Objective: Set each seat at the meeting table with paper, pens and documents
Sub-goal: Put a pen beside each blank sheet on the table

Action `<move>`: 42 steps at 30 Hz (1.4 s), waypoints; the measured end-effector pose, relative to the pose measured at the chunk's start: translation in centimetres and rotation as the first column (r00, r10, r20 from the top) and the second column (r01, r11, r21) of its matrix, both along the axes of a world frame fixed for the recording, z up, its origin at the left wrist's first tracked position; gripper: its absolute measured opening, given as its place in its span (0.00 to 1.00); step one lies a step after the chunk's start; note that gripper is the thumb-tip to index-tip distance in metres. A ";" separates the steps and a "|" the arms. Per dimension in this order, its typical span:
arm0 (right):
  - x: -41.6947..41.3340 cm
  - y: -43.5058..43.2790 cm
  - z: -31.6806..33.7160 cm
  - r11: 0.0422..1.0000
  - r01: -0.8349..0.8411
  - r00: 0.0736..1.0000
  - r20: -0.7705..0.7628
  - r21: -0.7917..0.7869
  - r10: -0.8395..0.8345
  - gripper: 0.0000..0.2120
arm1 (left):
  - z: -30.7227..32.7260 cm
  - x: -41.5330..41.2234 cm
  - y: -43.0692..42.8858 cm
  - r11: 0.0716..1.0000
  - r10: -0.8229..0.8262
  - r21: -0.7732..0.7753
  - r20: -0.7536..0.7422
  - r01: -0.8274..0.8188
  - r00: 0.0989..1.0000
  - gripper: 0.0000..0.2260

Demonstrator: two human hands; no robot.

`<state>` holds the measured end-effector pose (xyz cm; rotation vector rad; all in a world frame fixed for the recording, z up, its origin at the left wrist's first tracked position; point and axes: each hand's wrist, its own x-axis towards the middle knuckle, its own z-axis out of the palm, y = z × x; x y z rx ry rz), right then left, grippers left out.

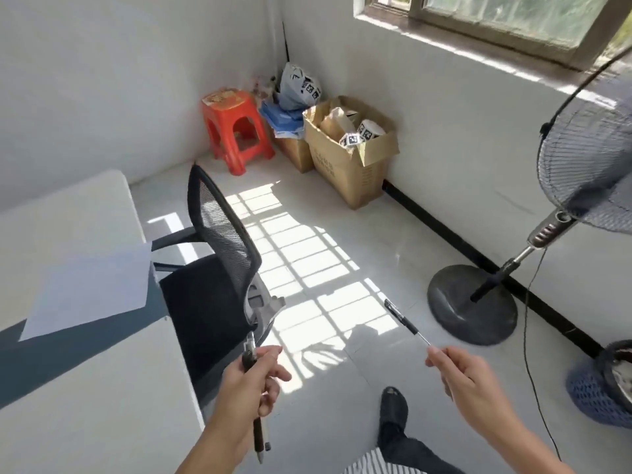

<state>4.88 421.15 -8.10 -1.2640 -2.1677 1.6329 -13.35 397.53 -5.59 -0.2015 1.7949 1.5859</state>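
The left hand (pixel 251 381) grips dark pens (pixel 257 429) upright off the white table's (pixel 102 388) right edge; the right hand (pixel 468 374) pinches a black pen (pixel 405 321) by its tip. A white paper sheet (pixel 92 289) overhangs that edge, beside a black mesh chair (pixel 219 268)

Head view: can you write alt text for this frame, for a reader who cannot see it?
A person's left hand holds several pens and the right hand pinches one black pen by its tip, above a sunlit tiled floor. To the left, a sheet of paper lies on a white table beside a black mesh chair.
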 end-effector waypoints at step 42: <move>-87.2 12.6 0.3 0.183 -0.983 0.184 0.018 0.024 0.983 0.14 | 1.3 -49.6 13.6 0.275 0.960 -0.058 -0.036 -0.960 0.277 0.08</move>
